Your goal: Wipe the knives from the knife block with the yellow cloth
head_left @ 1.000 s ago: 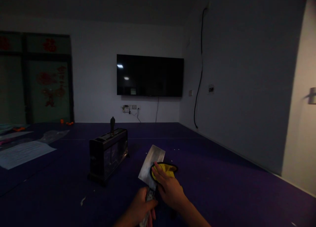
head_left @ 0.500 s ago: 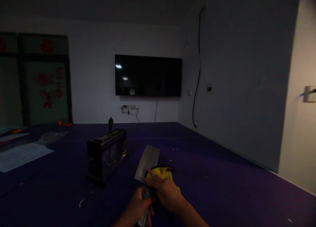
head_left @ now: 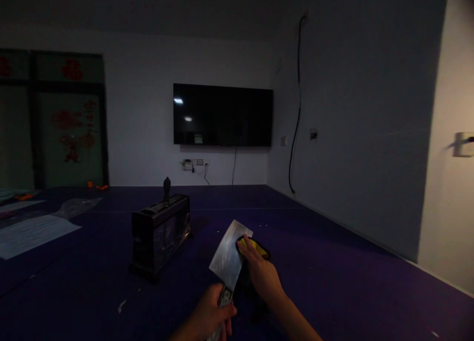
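A cleaver point(head_left: 226, 256) with a broad, shiny blade points up and away in front of me. My left hand point(head_left: 212, 311) is wrapped round its dark patterned handle. Against the blade's right edge my right hand point(head_left: 262, 277) presses a yellow cloth with a black border point(head_left: 262, 249). Its fingers lie over the cloth, hiding part of it. To the left stands a dark knife block point(head_left: 161, 237) with clear side panels and one black-handled tool upright in its top.
The purple tabletop point(head_left: 333, 262) bears small white scraps. Printed paper point(head_left: 37, 234) and a clear plastic bag point(head_left: 78, 207) lie at left, with orange bits point(head_left: 101, 187) behind. A television point(head_left: 222, 114) hangs on the far wall; a black cable point(head_left: 296, 113) runs down the right wall.
My right hand has slid the yellow cloth from near the handle up toward the blade's far right corner. The cleaver has turned a little rightward, and more of its blade shows.
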A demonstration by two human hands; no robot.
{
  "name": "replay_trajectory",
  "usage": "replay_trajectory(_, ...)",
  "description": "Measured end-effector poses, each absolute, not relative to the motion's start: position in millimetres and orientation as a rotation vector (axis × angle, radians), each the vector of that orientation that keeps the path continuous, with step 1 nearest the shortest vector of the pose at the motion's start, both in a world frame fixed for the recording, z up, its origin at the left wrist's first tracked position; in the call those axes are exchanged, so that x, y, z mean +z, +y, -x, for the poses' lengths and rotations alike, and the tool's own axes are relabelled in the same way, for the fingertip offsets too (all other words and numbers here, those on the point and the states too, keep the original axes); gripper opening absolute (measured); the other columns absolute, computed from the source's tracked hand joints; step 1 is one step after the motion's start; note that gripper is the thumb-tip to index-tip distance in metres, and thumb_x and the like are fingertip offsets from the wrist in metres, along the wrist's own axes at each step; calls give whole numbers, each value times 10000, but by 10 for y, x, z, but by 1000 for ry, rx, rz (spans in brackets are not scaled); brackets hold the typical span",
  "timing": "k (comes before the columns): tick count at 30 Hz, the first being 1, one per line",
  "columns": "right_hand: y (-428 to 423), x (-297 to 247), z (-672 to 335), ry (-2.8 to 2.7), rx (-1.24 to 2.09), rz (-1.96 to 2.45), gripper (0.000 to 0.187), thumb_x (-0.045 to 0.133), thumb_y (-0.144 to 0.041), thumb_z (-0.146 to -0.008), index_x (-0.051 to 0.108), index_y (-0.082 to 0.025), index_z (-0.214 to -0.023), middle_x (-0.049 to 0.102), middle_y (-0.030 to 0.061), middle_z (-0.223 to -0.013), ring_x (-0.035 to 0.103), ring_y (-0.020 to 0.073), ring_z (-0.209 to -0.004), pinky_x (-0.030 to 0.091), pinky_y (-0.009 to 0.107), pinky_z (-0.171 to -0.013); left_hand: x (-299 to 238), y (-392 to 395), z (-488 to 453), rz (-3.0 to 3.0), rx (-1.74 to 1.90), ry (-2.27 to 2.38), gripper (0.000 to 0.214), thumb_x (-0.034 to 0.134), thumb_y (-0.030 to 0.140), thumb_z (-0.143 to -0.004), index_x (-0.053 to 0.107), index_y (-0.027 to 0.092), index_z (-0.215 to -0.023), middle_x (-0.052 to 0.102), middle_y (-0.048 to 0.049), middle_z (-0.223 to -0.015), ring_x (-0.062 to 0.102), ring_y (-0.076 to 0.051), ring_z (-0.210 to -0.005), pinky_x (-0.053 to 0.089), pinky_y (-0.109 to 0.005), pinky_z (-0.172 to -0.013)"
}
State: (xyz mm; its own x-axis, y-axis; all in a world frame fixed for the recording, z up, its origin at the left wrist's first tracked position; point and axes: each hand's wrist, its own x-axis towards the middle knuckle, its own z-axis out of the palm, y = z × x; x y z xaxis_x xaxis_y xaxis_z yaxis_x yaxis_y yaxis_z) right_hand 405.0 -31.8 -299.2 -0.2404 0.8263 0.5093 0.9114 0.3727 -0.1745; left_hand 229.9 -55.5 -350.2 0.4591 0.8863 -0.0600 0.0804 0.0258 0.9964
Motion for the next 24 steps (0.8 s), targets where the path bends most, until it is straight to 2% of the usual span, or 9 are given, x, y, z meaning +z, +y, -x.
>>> replay_trajectory(4, -298, -2997, -4054, -2131, -168, 1473, 689, 305, 23, -726, 329, -289, -1339, 226, 22, -1444, 564, 149, -1057, 498, 238, -781, -3509, -553, -2312, -1415, 801, 949, 262, 587, 318, -652, 423, 178, -800, 526, 58, -427, 423, -88, -272, 295, -173, -296)
replay_trajectory(12, -455, -2943, -3861, -2371, 83, 1274, 684, 336, -11, -702, 385, -332, -1304, 274, -34, -1415, 517, 168, -1116, 415, 290, -919, -3485, -532, -2319, -1264, 880, 1054, 392, 570, 428, -644, 387, 182, -888, 548, 34, -421, 432, -119, -248, 303, -194, -293)
replay_trajectory(20, -594, -2864, -3754, -2448, 222, 1154, 586, 339, -81, -743, 434, -295, -1280, 306, 2, -1398, 500, 180, -1135, 405, 323, -918, -3372, -567, -2319, -1214, 907, 991, 461, 580, 483, -593, 376, 184, -879, 532, 38, -390, 451, -139, -249, 313, -200, -277)
replay_trajectory(24, -581, -2853, -3788, -2446, 160, 1130, 588, 331, -64, -735, 461, -289, -1263, 323, -6, -1393, 505, 157, -1130, 415, 288, -912, -3378, -603, -2317, -1245, 887, 977, 458, 588, 489, -612, 390, 183, -888, 536, 45, -403, 452, -134, -249, 297, -191, -271)
